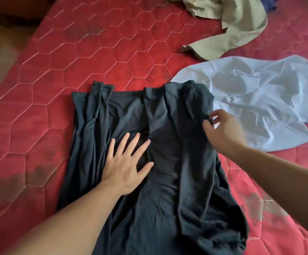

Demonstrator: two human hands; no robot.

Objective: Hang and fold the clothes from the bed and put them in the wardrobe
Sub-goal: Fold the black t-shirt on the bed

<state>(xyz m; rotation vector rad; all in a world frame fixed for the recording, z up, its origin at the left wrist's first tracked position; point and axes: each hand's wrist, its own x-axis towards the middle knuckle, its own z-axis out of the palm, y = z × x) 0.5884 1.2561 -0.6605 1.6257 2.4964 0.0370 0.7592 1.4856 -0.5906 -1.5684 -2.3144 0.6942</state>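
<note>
Two bare forearms, no sleeves reaching the visible part, left hand (126,165) with five fingers shown, short plain nails, right hand (223,132) seen from the back

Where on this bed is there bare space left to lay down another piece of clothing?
Bare red mattress lies left of and beyond the dark garment. The right side is crowded: the light blue shirt touches the dark garment, with the beige garment beyond it.

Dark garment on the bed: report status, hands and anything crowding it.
Left hand flat, pressing the dark garment on the red mattress. Right hand pinching its right edge. Light blue garment tucked under the far right corner; beige garment lies apart.
</note>
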